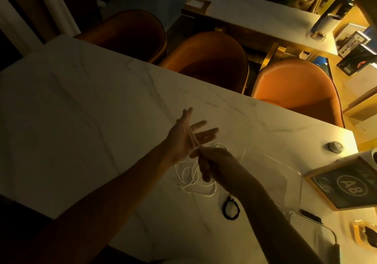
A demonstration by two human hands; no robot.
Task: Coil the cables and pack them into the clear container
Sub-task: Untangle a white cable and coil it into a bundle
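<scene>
Head view: two hands, one white cable, one black cable, one clear container, three orange chairs.
Left hand (188, 136) is released, fingers spread, with white cable (193, 179) strands lying across its palm. Right hand (212, 165) pinches the same cable just beside the left palm; the remainder lies in loose loops on the worktop (81, 104) directly under both hands. Black cable (231, 208), coiled, sits nearer the near edge, beside the right forearm. Clear container (271, 174) lies toward the right edge, touching the loops. Chairs (295, 86) line the far edge.
</scene>
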